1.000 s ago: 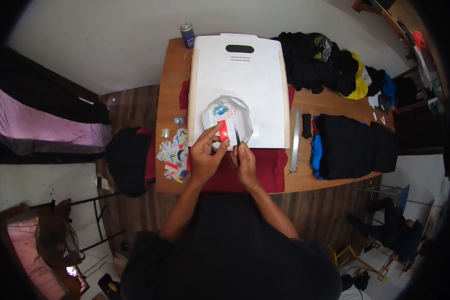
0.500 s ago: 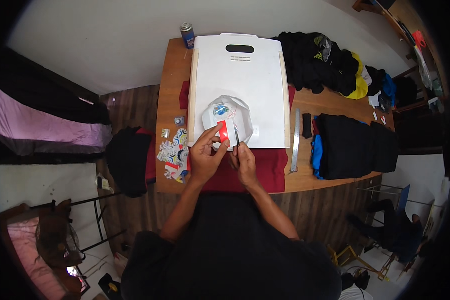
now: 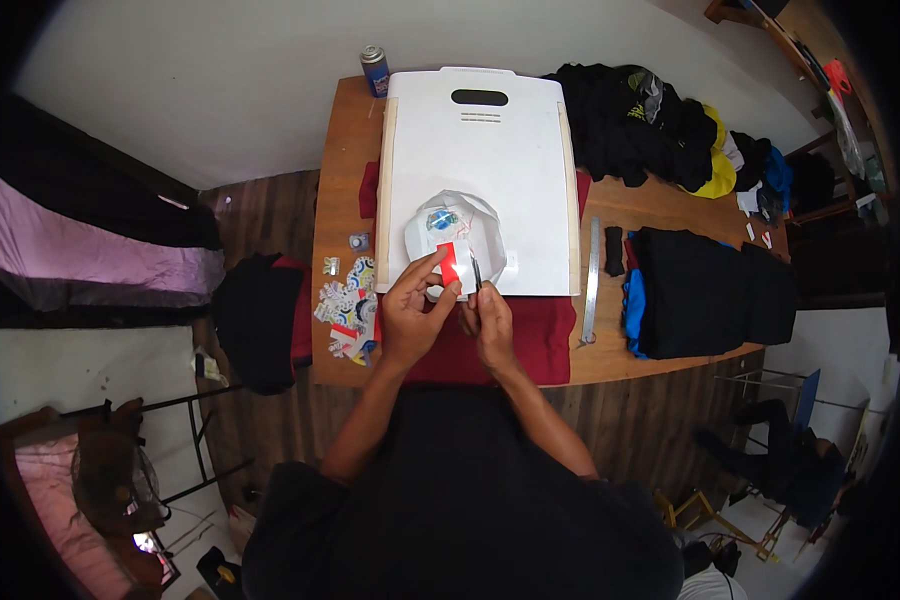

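Note:
My left hand (image 3: 411,315) pinches a small red-and-white sheet (image 3: 448,263) between thumb and fingers. Close beside it, my right hand (image 3: 491,325) is closed on slim dark scissors (image 3: 476,270), whose blades point away from me at the sheet's right edge. Behind and beneath the sheet sits a white bowl-like container (image 3: 490,225); a round blue-patterned piece (image 3: 441,220) and small scraps show inside. The container rests on the near part of a white panel (image 3: 450,150) with a dark handle slot. My fingers hide the scissors' handles and the sheet's lower edge.
Patterned cut pieces (image 3: 345,310) lie left of the panel. A metal ruler (image 3: 592,280) and folded black clothes (image 3: 690,290) lie right. A spray can (image 3: 374,70) stands at the far left corner; a dark clothes heap (image 3: 640,120) covers the far right. Dark red cloth (image 3: 530,345) lies under the panel.
The scissors' blades have shifted slightly at the sheet's right edge and look more parted. The sheet has tilted a little; both hands stay nearly in place.

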`<state>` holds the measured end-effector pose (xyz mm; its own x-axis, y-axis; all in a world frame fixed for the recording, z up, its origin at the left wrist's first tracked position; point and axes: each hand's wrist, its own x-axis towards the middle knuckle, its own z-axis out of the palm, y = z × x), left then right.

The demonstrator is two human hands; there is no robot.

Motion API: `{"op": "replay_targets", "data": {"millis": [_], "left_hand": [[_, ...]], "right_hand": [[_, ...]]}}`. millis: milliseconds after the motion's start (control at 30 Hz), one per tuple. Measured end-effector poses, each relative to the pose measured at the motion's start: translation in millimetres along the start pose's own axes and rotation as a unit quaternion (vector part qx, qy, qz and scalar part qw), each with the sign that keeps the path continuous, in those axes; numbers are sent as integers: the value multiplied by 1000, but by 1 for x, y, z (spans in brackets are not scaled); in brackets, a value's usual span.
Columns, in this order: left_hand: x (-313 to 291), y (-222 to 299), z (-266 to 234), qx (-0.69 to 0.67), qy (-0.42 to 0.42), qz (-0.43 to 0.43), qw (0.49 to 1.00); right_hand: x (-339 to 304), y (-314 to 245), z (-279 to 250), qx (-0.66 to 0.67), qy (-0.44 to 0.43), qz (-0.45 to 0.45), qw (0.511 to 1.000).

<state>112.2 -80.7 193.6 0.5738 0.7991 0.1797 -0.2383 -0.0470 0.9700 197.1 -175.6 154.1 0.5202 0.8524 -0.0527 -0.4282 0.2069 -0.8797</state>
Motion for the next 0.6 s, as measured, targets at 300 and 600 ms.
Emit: {"op": "replay_targets", "data": {"millis": [300, 600], "left_hand": [[0, 1, -1, -3, -20, 14, 1000], [0, -20, -15, -33, 38, -10, 999]], "right_hand": [[3, 6, -2, 3, 13, 16, 1000], [8, 7, -20, -222, 36, -56, 973]]}}
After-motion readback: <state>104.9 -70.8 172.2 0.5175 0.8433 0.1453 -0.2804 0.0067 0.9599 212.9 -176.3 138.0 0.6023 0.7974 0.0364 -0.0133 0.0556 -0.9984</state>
